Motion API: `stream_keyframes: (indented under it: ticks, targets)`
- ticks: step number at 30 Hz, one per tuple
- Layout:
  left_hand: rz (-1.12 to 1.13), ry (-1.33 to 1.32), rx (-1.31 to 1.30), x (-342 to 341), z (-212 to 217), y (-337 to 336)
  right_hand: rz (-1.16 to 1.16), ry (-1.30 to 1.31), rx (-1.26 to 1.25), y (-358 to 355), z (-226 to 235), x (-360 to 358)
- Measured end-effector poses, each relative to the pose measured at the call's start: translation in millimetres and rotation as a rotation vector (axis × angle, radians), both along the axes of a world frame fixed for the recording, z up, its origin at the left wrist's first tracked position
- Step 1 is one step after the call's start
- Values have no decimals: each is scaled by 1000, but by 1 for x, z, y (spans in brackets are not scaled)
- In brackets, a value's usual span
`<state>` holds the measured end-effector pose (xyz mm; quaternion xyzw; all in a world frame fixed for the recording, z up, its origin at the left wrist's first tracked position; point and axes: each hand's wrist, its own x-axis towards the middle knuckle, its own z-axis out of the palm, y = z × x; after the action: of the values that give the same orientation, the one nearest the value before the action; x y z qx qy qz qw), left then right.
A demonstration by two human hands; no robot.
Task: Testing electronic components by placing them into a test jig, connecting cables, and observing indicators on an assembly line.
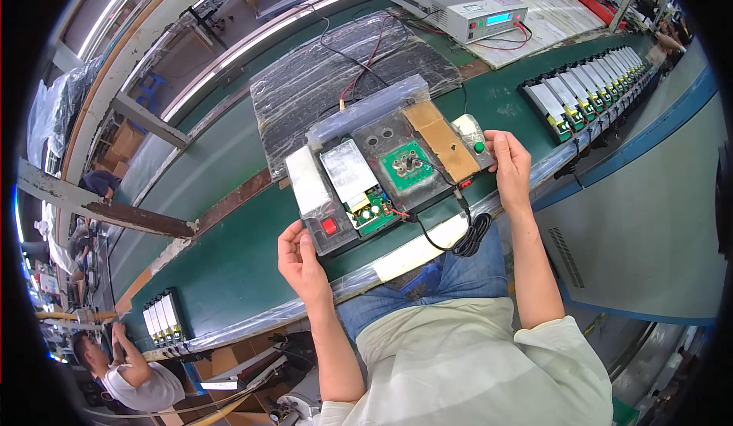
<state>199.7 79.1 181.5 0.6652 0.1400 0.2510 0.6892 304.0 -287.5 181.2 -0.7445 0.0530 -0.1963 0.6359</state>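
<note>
A black test fixture (347, 237) rests near the front edge of the green bench. My left hand (305, 266) is closed around its lower left corner, beside a red rocker switch (329, 226). On its right end my right hand (510, 170) grips the side, close to a green push button (479, 147). In the fixture lies a power supply board (350, 172) with a silver cover and exposed green end. Right of that sit a green circuit board (397, 180) with round metal connectors and a brown cardboard strip (440, 140). A coiled black cable (475, 237) hangs over the front edge.
Behind the fixture lies a dark mat (298, 94) crossed by red and black leads. A grey bench instrument (473, 15) with a lit display stands farther back. Rows of power supply boards (584, 94) stand right, more boards (163, 317) left. A co-worker (141, 372) sits far left.
</note>
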Motion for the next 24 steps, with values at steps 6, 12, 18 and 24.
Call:
stream_keyframes:
  ticks: [6, 12, 18, 24]
  targets:
    - [-2, 0, 9, 0, 0, 0, 3, 4, 1, 0, -1, 0]
    - [44, -1, 114, -1, 1, -5, 7, 8, -3, 0, -1, 0]
    - [176, -103, 598, -13, 15, -26, 19, 9, -8, 1, 1, 0]
    - [95, -200, 949, -16, 23, -31, 22, 14, -18, 0, -1, 0]
